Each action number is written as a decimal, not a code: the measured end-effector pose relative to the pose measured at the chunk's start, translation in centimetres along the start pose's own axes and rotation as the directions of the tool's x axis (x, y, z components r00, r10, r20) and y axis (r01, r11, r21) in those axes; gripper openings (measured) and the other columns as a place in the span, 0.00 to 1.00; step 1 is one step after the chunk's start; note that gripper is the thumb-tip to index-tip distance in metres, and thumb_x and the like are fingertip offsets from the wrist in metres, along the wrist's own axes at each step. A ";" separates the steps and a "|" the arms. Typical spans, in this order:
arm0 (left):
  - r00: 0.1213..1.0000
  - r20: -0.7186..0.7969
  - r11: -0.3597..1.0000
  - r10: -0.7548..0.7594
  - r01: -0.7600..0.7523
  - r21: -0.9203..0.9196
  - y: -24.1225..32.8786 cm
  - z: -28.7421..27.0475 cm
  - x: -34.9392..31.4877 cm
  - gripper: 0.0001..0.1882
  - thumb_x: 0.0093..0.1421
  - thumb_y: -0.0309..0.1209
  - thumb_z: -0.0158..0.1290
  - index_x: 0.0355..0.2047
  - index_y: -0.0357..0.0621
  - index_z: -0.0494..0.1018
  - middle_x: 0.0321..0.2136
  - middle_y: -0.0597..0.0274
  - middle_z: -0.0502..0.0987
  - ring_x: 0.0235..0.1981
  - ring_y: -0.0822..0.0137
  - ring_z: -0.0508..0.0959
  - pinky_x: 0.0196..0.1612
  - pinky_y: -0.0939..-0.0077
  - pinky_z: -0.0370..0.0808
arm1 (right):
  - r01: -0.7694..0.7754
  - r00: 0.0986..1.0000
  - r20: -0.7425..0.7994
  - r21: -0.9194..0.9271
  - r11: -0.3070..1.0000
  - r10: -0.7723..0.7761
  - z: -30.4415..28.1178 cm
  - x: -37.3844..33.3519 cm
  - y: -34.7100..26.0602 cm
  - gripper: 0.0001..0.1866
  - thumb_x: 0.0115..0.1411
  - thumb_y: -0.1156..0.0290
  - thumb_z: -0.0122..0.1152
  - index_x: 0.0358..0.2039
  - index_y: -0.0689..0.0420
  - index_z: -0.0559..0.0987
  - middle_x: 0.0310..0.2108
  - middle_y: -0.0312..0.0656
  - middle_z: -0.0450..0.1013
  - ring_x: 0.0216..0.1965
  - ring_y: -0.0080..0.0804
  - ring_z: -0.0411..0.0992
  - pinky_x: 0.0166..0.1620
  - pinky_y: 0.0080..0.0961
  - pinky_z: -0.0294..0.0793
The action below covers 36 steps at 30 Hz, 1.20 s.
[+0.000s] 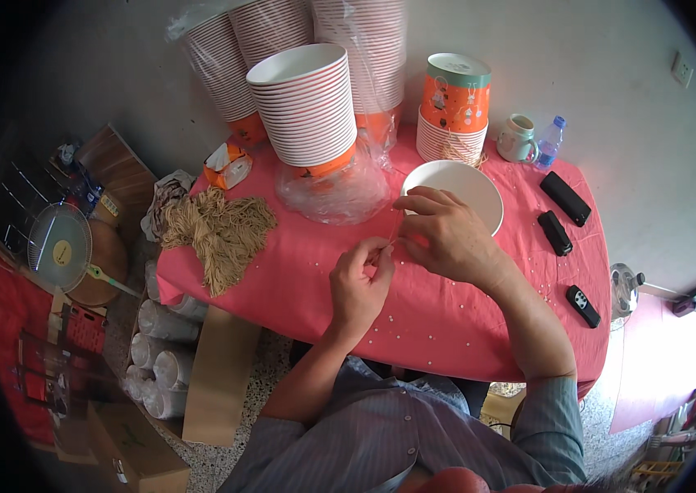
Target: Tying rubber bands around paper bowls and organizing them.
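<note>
My left hand [362, 281] is closed in a pinch above the middle of the pink-red tablecloth, fingertips pointing up and away. Close against it, my right hand [453, 237] comes in from the right with its thumb and fingers bent together. A thin, pale strand seems to show between the two sets of fingertips; it is too fine to make out. Just beyond my right hand, a white paper bucket [479, 195] shows its open mouth, partly covered by the hand. A heap of tan cords [218, 232] lies at the table's left end.
Nested paper buckets [305, 107] stand at the back, several wrapped in plastic. Another stack [456, 99] stands right of them, near a mug [517, 140] and a bottle [551, 144]. Black objects [565, 199] lie at right. Small white bits dot the cloth. An open carton [220, 378] stands at lower left.
</note>
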State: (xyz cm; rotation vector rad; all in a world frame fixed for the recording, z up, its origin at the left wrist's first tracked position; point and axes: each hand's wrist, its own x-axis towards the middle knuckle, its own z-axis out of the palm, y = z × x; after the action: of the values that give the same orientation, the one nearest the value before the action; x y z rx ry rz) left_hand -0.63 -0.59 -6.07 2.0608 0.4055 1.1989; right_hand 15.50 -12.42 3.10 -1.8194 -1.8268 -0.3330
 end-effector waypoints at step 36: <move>0.792 0.455 0.612 -0.408 0.607 -0.507 -0.9 -1.1 -0.5 0.07 0.75 0.25 0.57 0.49 0.33 0.79 0.34 0.63 0.85 0.34 0.75 0.82 0.39 0.77 0.80 | 0.039 0.997 -0.060 -0.019 0.999 -0.040 0.0 0.1 1.0 0.13 0.60 0.67 0.72 0.45 0.54 0.85 0.57 0.39 0.81 0.62 0.41 0.76 0.63 0.46 0.76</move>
State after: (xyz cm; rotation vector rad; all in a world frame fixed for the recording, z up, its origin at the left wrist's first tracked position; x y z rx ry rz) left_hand -1.74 0.16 -6.69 1.3434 0.3511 0.5343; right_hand 16.48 -12.29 2.94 -1.7677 -1.8254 -0.4155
